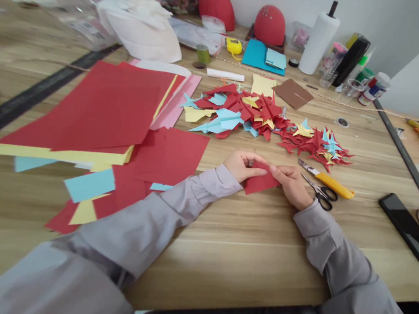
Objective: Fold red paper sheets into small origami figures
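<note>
The red paper piece (261, 182) is located between the two hands, near the middle of the table (230, 255). The left hand (244, 166) pinches its upper left part, thumb on the near face and fingers behind. The right hand (291, 185) pinches its upper right corner between thumb and fingers. The thumb tips lie close together along the upper edge. The lower part of the piece is flat; any crease under the fingers is hidden, so its fold stage cannot be confirmed. Judged by its broad shape, it is at an early stage.

Immediately right of the right hand are the scissors (318, 189) and, just beyond them, the utility knife (326, 178).

Completed output, as far as visible: a large heap of folded paper shapes (232, 100) beyond the hands, and a smaller heap (307, 143) to its right. Both are mainly red, with pale blue and yellow units.

Unprocessed stock, left side: a stack of large red sheets (101, 105), with a pale blue rectangle (90, 185) and other loose offcuts nearer the left sleeve. This material is flat; considerable stock appears not yet folded.
</note>
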Demonstrator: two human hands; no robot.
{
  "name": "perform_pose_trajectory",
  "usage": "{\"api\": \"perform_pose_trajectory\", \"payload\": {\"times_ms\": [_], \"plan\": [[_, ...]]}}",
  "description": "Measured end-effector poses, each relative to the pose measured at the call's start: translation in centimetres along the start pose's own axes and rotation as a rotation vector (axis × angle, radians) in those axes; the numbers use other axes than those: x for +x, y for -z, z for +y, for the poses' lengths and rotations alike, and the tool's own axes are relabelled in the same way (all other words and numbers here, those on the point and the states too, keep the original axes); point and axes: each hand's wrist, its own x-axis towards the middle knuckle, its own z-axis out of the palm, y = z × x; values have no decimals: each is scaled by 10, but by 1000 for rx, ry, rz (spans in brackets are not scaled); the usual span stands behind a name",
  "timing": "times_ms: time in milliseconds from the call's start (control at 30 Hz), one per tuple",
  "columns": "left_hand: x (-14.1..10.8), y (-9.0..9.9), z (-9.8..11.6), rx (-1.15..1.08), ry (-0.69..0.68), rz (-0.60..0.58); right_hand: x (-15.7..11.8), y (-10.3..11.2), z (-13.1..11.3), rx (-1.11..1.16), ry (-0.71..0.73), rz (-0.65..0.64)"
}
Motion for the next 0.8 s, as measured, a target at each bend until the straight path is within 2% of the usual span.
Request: {"api": "perform_pose_trajectory", "payload": {"times_ms": [233,533,667,800], "plan": [[1,3,2,-13,44,10,1,2,5,37,-12,4],[2,4,1,-25,48,35,1,1,4,17,19,83],[2,2,2,-32,78,86,1,1,5,40,27,91],[1,0,4,-87,110,125,3,2,9,50,26,159]]}}
